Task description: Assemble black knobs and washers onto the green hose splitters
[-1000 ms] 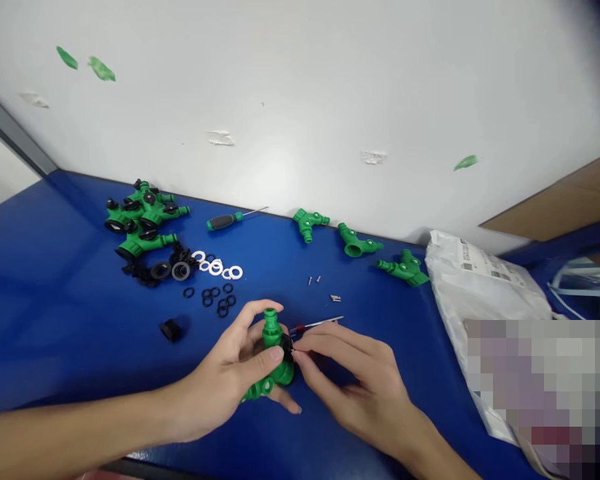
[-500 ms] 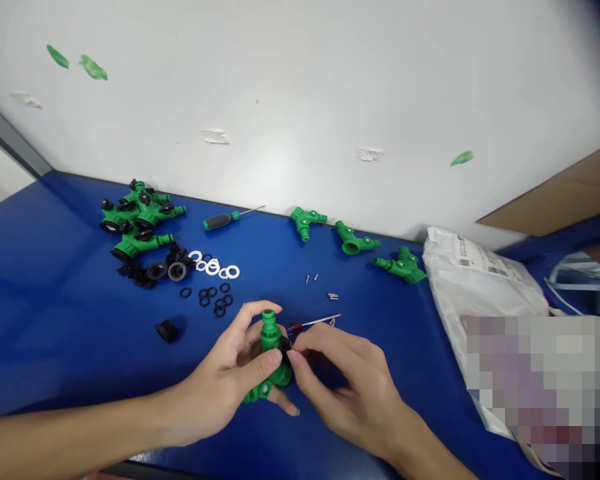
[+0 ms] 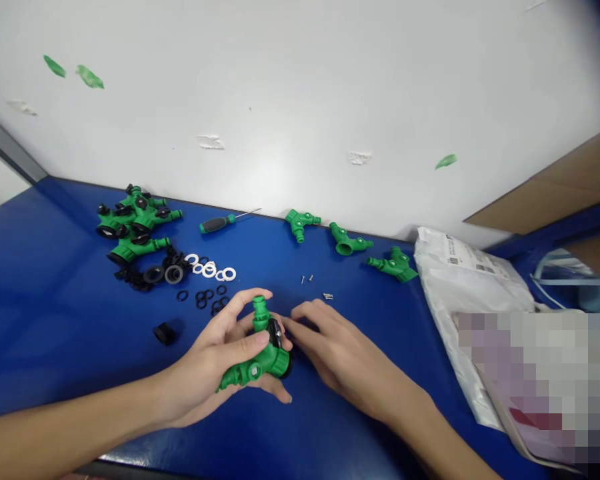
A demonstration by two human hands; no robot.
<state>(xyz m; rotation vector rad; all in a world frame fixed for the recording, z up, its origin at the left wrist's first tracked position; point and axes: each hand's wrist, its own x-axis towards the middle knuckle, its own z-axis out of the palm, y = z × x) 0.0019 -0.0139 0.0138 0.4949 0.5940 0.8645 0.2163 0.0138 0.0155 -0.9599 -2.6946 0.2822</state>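
Observation:
A green two-way hose splitter [image 3: 266,360] is in my left hand [image 3: 225,357], its thumb across the front and its fingers behind. One spout points up, the other to the lower left. A black valve knob [image 3: 275,333] sits on the upright branch, with a small bright spot at its centre. Just right of the splitter, low over the table, is my right hand [image 3: 340,353]. Its fingers are bent and drawn together, the fingertips partly hidden behind the left fingers; whether they hold anything is hidden.
Splitters with black knobs [image 3: 140,217] are piled at the left, near black parts [image 3: 135,275], white washers [image 3: 209,269] and black O-rings [image 3: 205,297]. A screwdriver [image 3: 220,223], bare green splitters [image 3: 347,241] and small screws [image 3: 327,296] lie farther back. A white plastic bag [image 3: 445,293] is at the right.
My right hand has let go of the black knob and moved over where the red-handled screwdriver lay, which is now hidden. The splitter has turned slightly in my left hand, showing the knob.

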